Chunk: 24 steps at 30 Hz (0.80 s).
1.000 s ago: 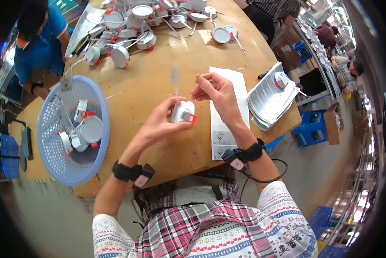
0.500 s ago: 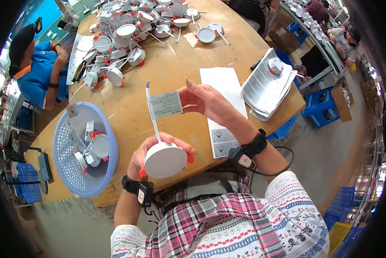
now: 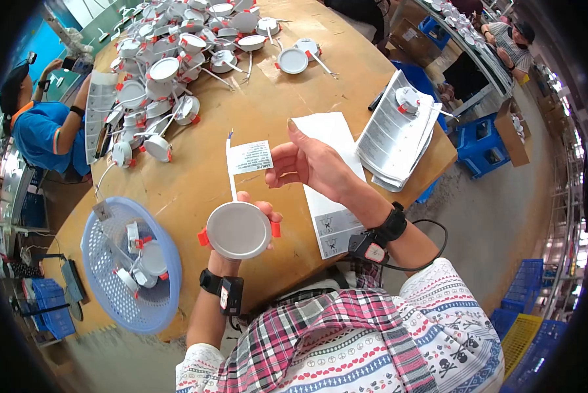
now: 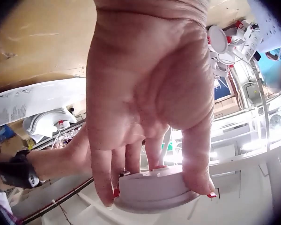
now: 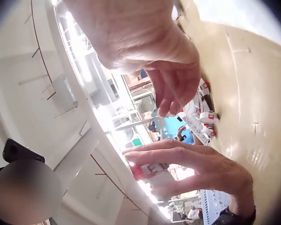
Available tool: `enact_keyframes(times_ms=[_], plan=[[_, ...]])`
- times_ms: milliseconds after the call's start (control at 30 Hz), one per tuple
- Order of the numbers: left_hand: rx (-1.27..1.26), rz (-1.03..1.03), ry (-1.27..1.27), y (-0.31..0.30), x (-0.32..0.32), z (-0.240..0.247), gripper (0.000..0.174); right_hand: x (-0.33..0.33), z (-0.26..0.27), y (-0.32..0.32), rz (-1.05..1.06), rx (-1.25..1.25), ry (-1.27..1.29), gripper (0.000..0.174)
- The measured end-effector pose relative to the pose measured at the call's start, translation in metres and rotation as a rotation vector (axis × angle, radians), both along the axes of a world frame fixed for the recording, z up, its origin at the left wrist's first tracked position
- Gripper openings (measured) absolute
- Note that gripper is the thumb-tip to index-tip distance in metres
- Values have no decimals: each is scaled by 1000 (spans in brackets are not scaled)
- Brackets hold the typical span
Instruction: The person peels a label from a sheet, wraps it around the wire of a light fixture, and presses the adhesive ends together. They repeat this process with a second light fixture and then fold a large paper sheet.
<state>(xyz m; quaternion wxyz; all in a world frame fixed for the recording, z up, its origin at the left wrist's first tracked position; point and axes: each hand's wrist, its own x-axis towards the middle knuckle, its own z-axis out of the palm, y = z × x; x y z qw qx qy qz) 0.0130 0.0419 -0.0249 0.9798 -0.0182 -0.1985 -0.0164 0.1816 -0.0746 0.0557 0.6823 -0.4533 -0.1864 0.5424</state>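
A round white downlight (image 3: 239,230) with red clips sits in my left hand (image 4: 147,89), its flat face turned up toward the head camera. The fingers and thumb grip its body from behind, as the left wrist view shows. A white cable (image 3: 233,187) rises from the downlight, and a printed label (image 3: 249,157) sticks out sideways like a flag from it. My right hand (image 3: 315,160) is beside the label, thumb raised and fingers loosely bent, fingertips right at the label's right edge.
A blue perforated basket (image 3: 107,275) at the left holds several downlights. Many more form a pile (image 3: 164,69) at the back. On the right lie a white sheet (image 3: 323,200) and stacked papers (image 3: 389,141) bearing one downlight (image 3: 408,98). A person in blue (image 3: 45,134) is at the left.
My left hand has turned the downlight from side-on to face-up and brought it nearer my body. The label has come into clear view, and the right hand remains close to it.
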Motion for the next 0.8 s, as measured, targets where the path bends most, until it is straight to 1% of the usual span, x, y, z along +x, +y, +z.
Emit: enact_keyframes(times_ms=[167, 267, 400, 500, 600, 700, 800], plan=[[-81, -26, 16, 7, 19, -9, 53, 12, -2, -1, -66, -47, -29, 65], [-91, -41, 50, 10, 26, -21, 62, 17, -5, -1, -80, -58, -41, 65], [42, -12, 142, 17, 39, -37, 77, 22, -8, -3, -120, -111, -124, 63], [52, 14, 123, 17, 41, -35, 81, 21, -6, -4, -126, -137, -177, 62], [33, -7, 68, 15, 44, -30, 79, 19, 2, -4, -133, -200, -228, 62], [-74, -89, 157, 17, 41, -28, 77, 15, 4, -2, -129, -257, -290, 62], [-129, -124, 54, 14, 43, -27, 74, 15, 2, 2, -152, -307, -310, 62]])
